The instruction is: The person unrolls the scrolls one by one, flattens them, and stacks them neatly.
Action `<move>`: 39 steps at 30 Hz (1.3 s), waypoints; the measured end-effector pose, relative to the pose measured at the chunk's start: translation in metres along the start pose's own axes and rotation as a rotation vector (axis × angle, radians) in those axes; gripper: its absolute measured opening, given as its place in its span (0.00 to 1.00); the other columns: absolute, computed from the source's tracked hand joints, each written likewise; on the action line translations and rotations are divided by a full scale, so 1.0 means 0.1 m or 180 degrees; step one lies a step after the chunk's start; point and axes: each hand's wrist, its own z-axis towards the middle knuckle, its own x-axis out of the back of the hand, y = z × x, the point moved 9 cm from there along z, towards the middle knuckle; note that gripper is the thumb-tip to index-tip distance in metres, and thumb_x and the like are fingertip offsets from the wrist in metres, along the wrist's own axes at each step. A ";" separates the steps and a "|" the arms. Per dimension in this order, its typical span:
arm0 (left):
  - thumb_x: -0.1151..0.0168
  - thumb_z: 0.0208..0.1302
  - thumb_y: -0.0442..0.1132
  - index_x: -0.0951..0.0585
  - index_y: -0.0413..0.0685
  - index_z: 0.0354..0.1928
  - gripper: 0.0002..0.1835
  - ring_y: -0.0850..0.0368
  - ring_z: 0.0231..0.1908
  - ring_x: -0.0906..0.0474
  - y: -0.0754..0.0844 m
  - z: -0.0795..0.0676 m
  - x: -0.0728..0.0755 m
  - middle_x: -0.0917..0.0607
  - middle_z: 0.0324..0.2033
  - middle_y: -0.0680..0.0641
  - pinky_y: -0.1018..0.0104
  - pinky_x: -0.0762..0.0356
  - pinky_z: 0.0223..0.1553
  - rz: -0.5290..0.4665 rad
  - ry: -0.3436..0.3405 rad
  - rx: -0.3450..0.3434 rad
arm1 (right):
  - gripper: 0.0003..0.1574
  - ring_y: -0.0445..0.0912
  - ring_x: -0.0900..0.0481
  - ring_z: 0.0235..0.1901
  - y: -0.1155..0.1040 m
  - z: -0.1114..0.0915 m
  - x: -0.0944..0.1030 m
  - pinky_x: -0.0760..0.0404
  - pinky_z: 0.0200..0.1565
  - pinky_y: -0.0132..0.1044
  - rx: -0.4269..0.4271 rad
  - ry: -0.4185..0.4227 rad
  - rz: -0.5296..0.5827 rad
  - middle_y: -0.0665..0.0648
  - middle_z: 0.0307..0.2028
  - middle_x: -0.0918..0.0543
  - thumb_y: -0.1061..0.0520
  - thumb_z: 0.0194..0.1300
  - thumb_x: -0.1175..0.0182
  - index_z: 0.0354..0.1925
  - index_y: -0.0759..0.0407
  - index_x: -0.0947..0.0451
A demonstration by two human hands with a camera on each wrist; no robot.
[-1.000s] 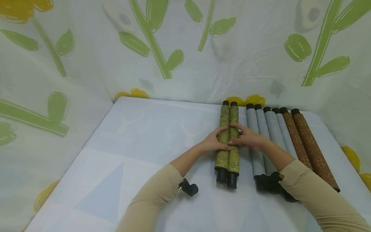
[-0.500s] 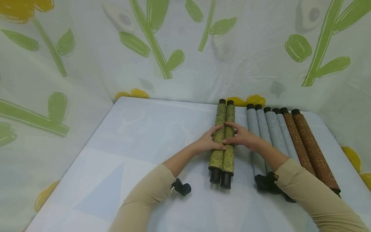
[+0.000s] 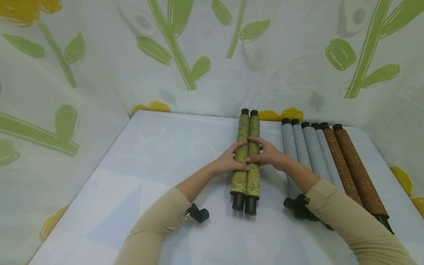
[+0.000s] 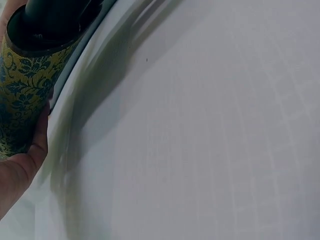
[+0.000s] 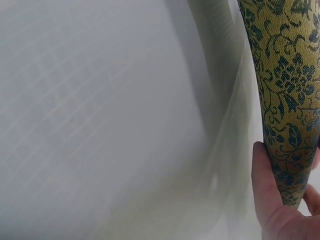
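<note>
Two rolled scrolls in yellow-green brocade with black end knobs lie side by side, pointing away from me, in the head view. My left hand (image 3: 228,160) grips the left scroll (image 3: 239,182) around its middle, thumb on the near side. The right scroll (image 3: 253,183) is held by my right hand (image 3: 269,154) in the same way. Dark blue floral patterning covers the brocade scroll (image 5: 290,75) in the right wrist view. The left wrist view shows the open rolled end and black knob of the scroll (image 4: 27,95). Shadows fall on the table below the hands.
To the right, several pale grey scrolls (image 3: 316,151) lie in a row, partly behind my right forearm. Beside them are two brown patterned scrolls (image 3: 356,162). The pale table (image 3: 149,147) meets a curtain (image 3: 258,84) printed with green leaves at its far edge.
Both hands have moved left together with the two yellow-green scrolls, away from the grey row. The grey and brown scrolls have stayed in place.
</note>
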 end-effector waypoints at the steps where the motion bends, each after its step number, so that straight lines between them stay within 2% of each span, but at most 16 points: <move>1: 0.28 0.49 0.42 0.47 0.71 0.72 0.51 0.47 0.64 0.40 0.00 -0.01 0.02 0.42 0.68 0.44 0.51 0.35 0.59 -0.0006 0.0006 -0.0004 | 0.56 0.63 0.31 0.56 -0.01 0.01 -0.01 0.20 0.45 0.45 0.0010 0.0006 -0.0011 0.76 0.67 0.54 0.56 0.58 0.34 0.74 0.52 0.56; 9: 0.28 0.49 0.41 0.46 0.72 0.71 0.50 0.47 0.60 0.35 -0.03 -0.08 0.15 0.41 0.65 0.44 0.51 0.34 0.57 -0.0057 0.0064 -0.0014 | 0.56 0.63 0.30 0.56 -0.12 0.08 -0.10 0.20 0.45 0.45 0.0083 -0.0008 0.0038 0.76 0.68 0.54 0.57 0.57 0.33 0.74 0.52 0.55; 20: 0.29 0.51 0.39 0.47 0.72 0.71 0.50 0.46 0.52 0.25 -0.11 -0.25 0.32 0.41 0.64 0.42 0.54 0.27 0.52 -0.0190 0.0069 0.0064 | 0.55 0.64 0.34 0.60 -0.23 0.20 -0.31 0.20 0.46 0.46 0.0099 -0.0023 0.0045 0.74 0.68 0.53 0.58 0.56 0.33 0.74 0.51 0.53; 28: 0.29 0.51 0.40 0.47 0.73 0.71 0.50 0.45 0.54 0.26 -0.18 -0.36 0.46 0.43 0.66 0.42 0.54 0.26 0.51 -0.0165 0.0112 0.0099 | 0.55 0.64 0.34 0.61 -0.31 0.27 -0.46 0.21 0.46 0.46 0.0129 -0.0023 0.0039 0.74 0.69 0.53 0.58 0.56 0.32 0.73 0.51 0.51; 35: 0.29 0.52 0.42 0.47 0.73 0.71 0.49 0.41 0.58 0.30 -0.24 -0.46 0.62 0.47 0.70 0.44 0.50 0.30 0.55 -0.0004 0.0147 0.0104 | 0.54 0.62 0.35 0.62 -0.37 0.35 -0.60 0.21 0.47 0.45 0.0119 0.0003 0.0061 0.70 0.69 0.51 0.58 0.54 0.31 0.73 0.49 0.49; 39: 0.29 0.53 0.43 0.47 0.71 0.72 0.49 0.40 0.67 0.45 -0.26 -0.52 0.70 0.51 0.72 0.50 0.44 0.36 0.60 0.0089 0.0148 0.0088 | 0.54 0.60 0.39 0.65 -0.40 0.40 -0.68 0.21 0.47 0.45 0.0131 0.0016 0.0050 0.66 0.71 0.51 0.58 0.54 0.30 0.72 0.48 0.48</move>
